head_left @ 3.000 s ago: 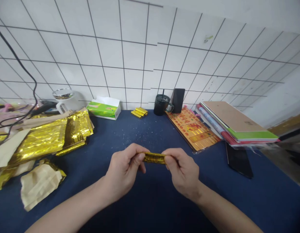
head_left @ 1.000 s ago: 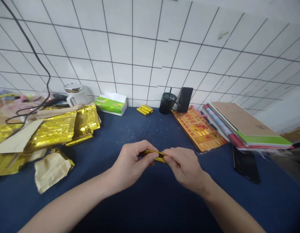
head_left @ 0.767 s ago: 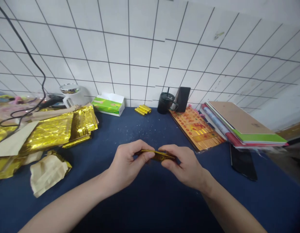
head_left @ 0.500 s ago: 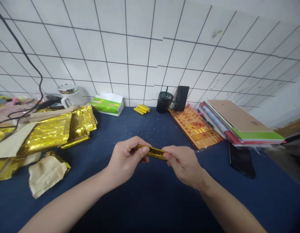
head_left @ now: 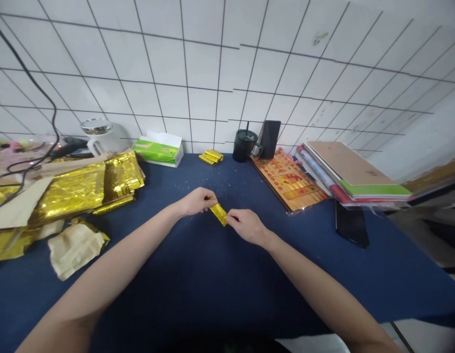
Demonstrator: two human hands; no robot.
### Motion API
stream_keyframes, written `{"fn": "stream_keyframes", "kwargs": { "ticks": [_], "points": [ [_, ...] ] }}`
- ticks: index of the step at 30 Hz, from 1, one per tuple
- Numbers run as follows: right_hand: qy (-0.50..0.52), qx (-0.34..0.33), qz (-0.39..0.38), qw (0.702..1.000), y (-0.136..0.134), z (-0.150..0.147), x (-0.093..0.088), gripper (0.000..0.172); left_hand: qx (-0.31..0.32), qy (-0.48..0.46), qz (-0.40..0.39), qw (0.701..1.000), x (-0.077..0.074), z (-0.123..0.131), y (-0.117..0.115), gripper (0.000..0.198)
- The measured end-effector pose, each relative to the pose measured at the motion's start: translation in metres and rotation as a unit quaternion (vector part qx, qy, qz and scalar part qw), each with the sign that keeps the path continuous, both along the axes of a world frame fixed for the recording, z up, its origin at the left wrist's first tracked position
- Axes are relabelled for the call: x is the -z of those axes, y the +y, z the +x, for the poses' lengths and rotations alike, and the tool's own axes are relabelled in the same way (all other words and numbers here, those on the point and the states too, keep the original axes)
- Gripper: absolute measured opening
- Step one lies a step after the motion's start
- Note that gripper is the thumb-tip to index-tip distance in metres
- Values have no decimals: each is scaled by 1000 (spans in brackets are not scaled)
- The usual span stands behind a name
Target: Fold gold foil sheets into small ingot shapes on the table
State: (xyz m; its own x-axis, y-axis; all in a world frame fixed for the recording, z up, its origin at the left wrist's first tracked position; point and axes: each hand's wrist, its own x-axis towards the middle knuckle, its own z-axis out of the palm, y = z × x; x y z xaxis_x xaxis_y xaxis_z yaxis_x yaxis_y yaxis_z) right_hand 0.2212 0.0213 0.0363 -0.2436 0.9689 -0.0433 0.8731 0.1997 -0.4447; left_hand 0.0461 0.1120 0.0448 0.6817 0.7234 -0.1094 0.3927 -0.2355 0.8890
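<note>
Our left hand point(head_left: 195, 202) and right hand point(head_left: 246, 226) pinch the small gold foil bar point(head_left: 218, 214) from opposite ends, over the blue tablecloth point(head_left: 213, 294); we could crease the thin foil by squeezing too hard, or drop it with a loose pinch

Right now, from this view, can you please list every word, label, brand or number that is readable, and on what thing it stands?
No text here can be read clearly.
Green tissue box: printed lettering on the front, too small to read.
Orange and gold printed sheet: rows of red marks, too blurred to read.
Stack of books: print on the edge, too blurred to read.
Gold foil strip: no text visible.
</note>
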Motion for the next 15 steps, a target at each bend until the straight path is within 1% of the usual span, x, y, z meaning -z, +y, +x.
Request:
{"fn": "stream_keyframes", "kwargs": {
  "ticks": [4, 7, 11, 15],
  "points": [
    [-74, 11, -19, 997, 1, -7, 10, 29, 14, 47, -14, 999, 7, 5, 11, 10],
    [-124, 25, -27, 992, 1, -13, 14, 31, 19, 73, -21, 997, 13, 8, 18, 7],
    [-168, 38, -34, 984, 0, -19, 14, 35, 18, 94, -17, 995, 20, 11, 25, 8],
    [-195, 35, -34, 980, 1, -22, 11, 36, 16, 109, 2, 994, 23, 12, 27, 10]
  ]
}}
